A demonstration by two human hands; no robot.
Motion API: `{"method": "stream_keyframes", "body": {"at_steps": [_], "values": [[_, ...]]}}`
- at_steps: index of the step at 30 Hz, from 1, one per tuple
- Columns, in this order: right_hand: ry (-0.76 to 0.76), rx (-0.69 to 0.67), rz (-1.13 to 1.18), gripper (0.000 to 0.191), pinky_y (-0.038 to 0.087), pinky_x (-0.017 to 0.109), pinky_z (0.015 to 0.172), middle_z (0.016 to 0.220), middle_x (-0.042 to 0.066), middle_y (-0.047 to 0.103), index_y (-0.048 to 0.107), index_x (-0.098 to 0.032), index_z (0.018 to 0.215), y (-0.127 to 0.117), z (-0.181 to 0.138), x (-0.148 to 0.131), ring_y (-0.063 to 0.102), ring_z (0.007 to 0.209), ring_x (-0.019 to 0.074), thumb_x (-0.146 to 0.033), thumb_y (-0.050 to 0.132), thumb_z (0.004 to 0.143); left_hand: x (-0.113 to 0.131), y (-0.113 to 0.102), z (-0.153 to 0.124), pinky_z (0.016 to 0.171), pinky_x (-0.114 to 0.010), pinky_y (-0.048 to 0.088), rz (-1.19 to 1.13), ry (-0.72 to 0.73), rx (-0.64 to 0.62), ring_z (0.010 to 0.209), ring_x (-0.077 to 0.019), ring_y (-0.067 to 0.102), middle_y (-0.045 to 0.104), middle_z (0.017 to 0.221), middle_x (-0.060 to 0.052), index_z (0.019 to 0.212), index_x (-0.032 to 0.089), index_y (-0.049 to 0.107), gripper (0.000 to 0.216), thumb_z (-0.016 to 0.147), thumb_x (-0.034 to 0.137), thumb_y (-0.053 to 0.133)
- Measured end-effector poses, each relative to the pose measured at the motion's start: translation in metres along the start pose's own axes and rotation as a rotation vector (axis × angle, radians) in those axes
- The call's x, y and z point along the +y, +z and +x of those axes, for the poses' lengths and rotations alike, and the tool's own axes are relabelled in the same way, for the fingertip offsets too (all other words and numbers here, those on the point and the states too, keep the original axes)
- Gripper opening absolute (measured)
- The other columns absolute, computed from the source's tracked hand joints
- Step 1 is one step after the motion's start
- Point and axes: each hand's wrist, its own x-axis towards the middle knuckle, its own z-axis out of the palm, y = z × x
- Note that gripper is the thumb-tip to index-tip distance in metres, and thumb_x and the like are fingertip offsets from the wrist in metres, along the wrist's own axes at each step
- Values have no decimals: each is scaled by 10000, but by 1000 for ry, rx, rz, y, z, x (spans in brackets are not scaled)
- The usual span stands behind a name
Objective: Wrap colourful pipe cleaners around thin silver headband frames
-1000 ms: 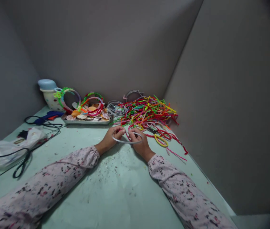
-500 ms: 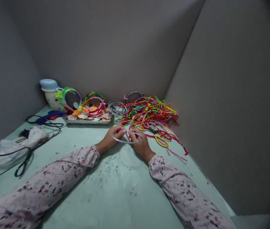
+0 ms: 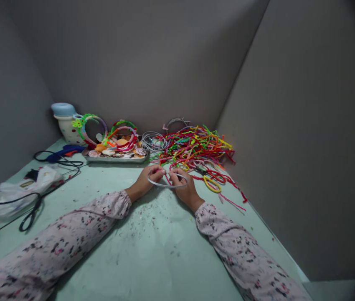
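Observation:
A plain white headband [image 3: 165, 186] arcs between my two hands above the pale green table [image 3: 152, 251]. My left hand [image 3: 148, 179] is closed, pinching its left end. My right hand [image 3: 183, 186] is closed too, fingers pinched on the band's right part together with a pink pipe cleaner [image 3: 168, 172]. Just beyond my hands lies a heap of coloured pipe cleaners [image 3: 196, 148].
A metal tray [image 3: 115, 159] of shells and decorated headbands sits at the back, beside bare white headbands [image 3: 153, 141] and a lidded pot [image 3: 64, 121]. A blue glue gun [image 3: 63, 152], black scissors [image 3: 30, 213] and a plastic bag [image 3: 17, 190] lie left. Yellow-handled scissors [image 3: 211, 184] lie right. Grey walls close in.

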Motion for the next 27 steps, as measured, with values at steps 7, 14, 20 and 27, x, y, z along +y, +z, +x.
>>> {"method": "stream_keyframes", "body": {"at_steps": [7, 14, 20, 27], "values": [[-11, -1, -13, 210, 400, 245, 592, 663, -15, 551, 581, -201, 791, 1, 1, 2, 505, 611, 135, -344, 475, 903, -7, -2, 2, 495, -223, 258, 3, 15, -41, 523, -84, 361, 421, 553, 40, 679, 147, 517, 310, 818, 419, 564], [-16, 5, -13, 205, 403, 245, 608, 670, -14, 552, 582, -194, 790, 0, 1, 0, 512, 627, 134, -330, 478, 903, -4, 0, 1, 493, -219, 266, 20, 28, -16, 523, -85, 365, 424, 560, 42, 697, 146, 530, 308, 810, 429, 573], [-9, -1, 7, 221, 408, 243, 600, 680, -8, 550, 585, -192, 806, -1, 0, 0, 512, 630, 137, -353, 473, 907, -2, 1, 0, 475, -219, 274, 16, -5, -10, 490, -89, 387, 444, 526, 43, 702, 153, 518, 312, 808, 443, 567], [-6, -16, 38, 213, 409, 243, 588, 671, -13, 534, 575, -201, 794, 1, 0, 3, 503, 620, 137, -346, 468, 907, 2, 1, -1, 485, -226, 261, 22, 6, -25, 499, -86, 375, 432, 526, 39, 664, 150, 503, 315, 812, 422, 560]]}}
